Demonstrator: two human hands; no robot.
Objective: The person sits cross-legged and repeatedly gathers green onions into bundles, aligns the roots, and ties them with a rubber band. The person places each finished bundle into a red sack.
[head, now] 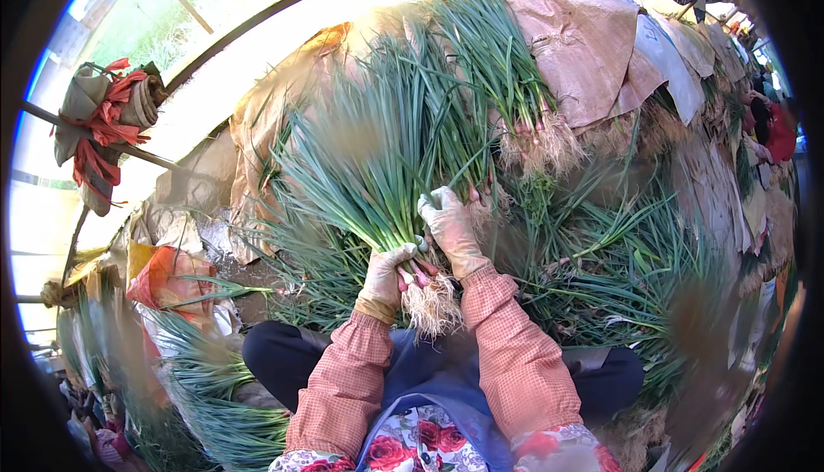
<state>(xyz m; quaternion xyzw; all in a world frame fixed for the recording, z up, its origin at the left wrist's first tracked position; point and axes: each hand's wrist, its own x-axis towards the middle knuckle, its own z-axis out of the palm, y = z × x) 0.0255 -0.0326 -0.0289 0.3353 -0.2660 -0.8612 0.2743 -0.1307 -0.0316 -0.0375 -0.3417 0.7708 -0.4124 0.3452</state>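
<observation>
My left hand (381, 279), in a pale stained work glove, grips a bunch of spring onions (386, 208) just above the bulbs. The long green leaves fan up and away from me. Pinkish bulbs (417, 272) and shaggy pale roots (432, 306) hang below the grip, over my lap. On the right side of the bunch, my right hand (450, 224), gloved too, has its fingers bent close to the leaves. Whether it pinches a leaf cannot be made out. More spring onions (473, 179) lie right behind it.
A rooted bundle of spring onions (502, 66) rests beside pinkish woven sacking (573, 53). Loose onion greens (631, 259) cover the ground at right; further bundles (219, 388) lie lower left. An orange mesh bag (174, 282) is at left. A person in red (780, 132) is far right.
</observation>
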